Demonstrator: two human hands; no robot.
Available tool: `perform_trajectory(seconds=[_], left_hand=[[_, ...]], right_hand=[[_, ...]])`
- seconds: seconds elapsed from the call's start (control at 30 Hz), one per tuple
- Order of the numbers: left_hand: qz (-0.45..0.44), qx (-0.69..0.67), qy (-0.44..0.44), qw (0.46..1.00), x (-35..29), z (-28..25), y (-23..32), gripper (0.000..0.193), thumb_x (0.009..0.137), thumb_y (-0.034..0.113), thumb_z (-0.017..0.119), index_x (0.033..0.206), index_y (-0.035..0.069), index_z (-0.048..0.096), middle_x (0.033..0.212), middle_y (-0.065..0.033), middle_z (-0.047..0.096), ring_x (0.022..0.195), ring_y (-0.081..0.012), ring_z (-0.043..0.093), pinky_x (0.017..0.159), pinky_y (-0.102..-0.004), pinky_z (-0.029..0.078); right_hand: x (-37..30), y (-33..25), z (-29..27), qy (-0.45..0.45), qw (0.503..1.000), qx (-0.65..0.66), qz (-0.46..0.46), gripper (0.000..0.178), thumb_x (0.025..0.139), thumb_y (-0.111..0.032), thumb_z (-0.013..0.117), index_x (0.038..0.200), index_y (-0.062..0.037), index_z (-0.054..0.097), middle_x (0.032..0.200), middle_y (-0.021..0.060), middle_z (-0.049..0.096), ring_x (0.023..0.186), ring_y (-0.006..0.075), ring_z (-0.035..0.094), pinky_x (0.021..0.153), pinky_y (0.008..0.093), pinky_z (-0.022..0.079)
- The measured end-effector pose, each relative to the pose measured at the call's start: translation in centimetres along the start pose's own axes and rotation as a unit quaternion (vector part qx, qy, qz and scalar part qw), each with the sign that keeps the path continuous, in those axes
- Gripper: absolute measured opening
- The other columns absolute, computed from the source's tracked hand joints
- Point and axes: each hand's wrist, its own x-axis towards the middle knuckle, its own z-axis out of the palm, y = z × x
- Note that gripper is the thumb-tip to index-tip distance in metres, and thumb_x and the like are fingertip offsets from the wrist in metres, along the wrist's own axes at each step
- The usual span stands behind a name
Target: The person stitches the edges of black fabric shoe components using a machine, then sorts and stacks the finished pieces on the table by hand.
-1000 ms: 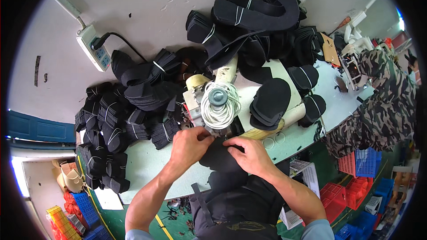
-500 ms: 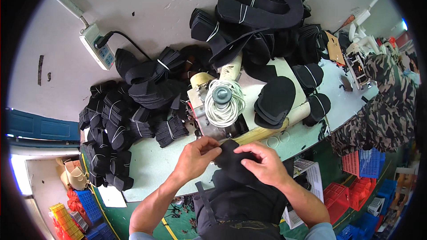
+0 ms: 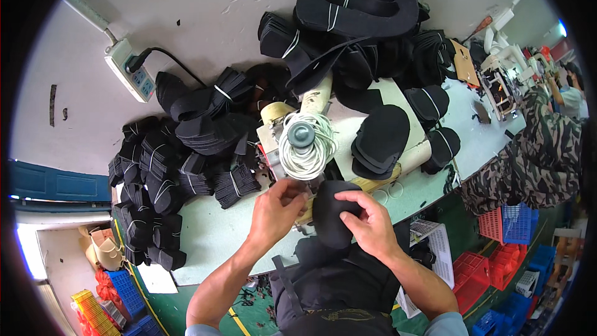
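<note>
My right hand (image 3: 368,224) pinches the right edge of a black oval fabric piece (image 3: 331,218) between thumb and fingers. The piece hangs in front of a sewing-type machine, above my dark apron (image 3: 336,286). To its left, my left hand (image 3: 278,208) has its fingers curled together near the machine's front edge; whether anything is between them is hidden. Just beyond the hands, a thick coil of white bands (image 3: 306,162) hangs round the machine's grey knob (image 3: 301,135). Right of the coil lies a loose stack of black oval pieces (image 3: 382,137).
Bundles of black pieces (image 3: 233,183) tied with white bands crowd the table's left and back. Two loose white rings (image 3: 395,190) lie by the front edge. Camouflage cloth (image 3: 516,162) drapes at right, above red crates (image 3: 471,277). A power strip (image 3: 129,70) hangs on the wall.
The black oval piece has risen and turned more upright in my right hand, its face now showing. My left hand has shifted slightly up, away from the piece.
</note>
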Motion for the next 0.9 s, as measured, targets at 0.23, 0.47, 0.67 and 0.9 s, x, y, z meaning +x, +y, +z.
perform_trajectory(seconds=[0.23, 0.47, 0.67, 0.9], left_hand=[[-0.042, 0.082, -0.094, 0.991, -0.5, -1.8, -0.3, 0.029, 0.086, 0.026, 0.069, 0.103, 0.002, 0.071, 0.080, -0.0096, 0.072, 0.070, -0.0147, 0.068, 0.068, -0.0294, 0.052], [0.070, 0.299, -0.013, 0.952, 1.2, -1.9, 1.7, 0.022, 0.082, 0.026, 0.067, 0.088, 0.006, 0.073, 0.081, -0.0143, 0.071, 0.076, -0.0329, 0.069, 0.070, -0.0412, 0.054], [0.124, 0.181, 0.075, 0.973, -1.0, 1.0, -0.6, 0.018, 0.084, 0.019, 0.069, 0.088, 0.002, 0.069, 0.080, -0.0162, 0.069, 0.072, -0.0321, 0.068, 0.065, -0.0401, 0.052], [0.139, 0.253, -0.026, 0.957, -7.7, 2.9, -9.3, 0.022, 0.084, 0.019, 0.072, 0.098, 0.003, 0.070, 0.082, -0.0110, 0.069, 0.071, -0.0264, 0.068, 0.067, -0.0362, 0.054]], right_hand=[[-1.8, 1.0, 3.2, -0.053, 0.975, 0.194, 0.091, 0.032, 0.088, -0.002, 0.063, 0.121, -0.0003, 0.060, 0.113, 0.0069, 0.064, 0.085, 0.0068, 0.063, 0.073, 0.0218, 0.052], [-0.3, 1.9, 5.4, -0.074, 0.938, 0.306, 0.146, 0.036, 0.095, -0.007, 0.057, 0.130, 0.0012, 0.055, 0.113, 0.0079, 0.064, 0.089, 0.0093, 0.063, 0.067, 0.0251, 0.057], [1.2, -1.1, 0.0, 0.174, 0.961, -0.120, -0.177, 0.052, 0.094, -0.005, 0.054, 0.142, 0.0058, 0.037, 0.129, 0.0228, 0.059, 0.081, 0.0191, 0.069, 0.066, 0.0283, 0.054], [3.4, -1.2, -6.3, 0.217, 0.836, -0.370, -0.343, 0.044, 0.071, 0.012, 0.057, 0.113, 0.0022, 0.065, 0.114, 0.0175, 0.066, 0.114, 0.0393, 0.058, 0.095, 0.0451, 0.048]])
